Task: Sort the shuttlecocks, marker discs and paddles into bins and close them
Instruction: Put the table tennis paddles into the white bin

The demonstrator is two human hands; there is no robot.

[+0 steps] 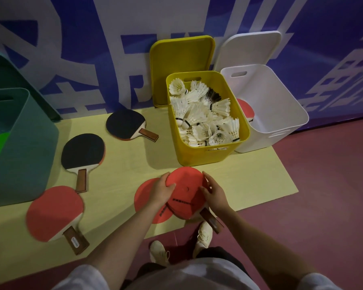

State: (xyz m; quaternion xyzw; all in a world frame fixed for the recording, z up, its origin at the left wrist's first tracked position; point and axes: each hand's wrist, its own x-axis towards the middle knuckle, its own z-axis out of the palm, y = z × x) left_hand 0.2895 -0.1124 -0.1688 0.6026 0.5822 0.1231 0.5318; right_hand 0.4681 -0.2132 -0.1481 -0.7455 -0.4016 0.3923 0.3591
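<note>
Marker discs (184,193), stacked red, sit gripped between the left hand (162,190) and right hand (215,194) above a pale yellow mat (249,181) on maroon floor (323,195).

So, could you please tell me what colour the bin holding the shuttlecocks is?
Yellow bin, clearest in the head view.

We see a pale yellow mat (249,181) spread over a dull red floor (327,185), its far edge against a blue wall (105,49) with white graphics. Down at the bottom edge, two white sneakers (203,237) stand on the floor beside the mat's near edge, above dark trousers (218,254) and a white shirt (187,277).
</note>
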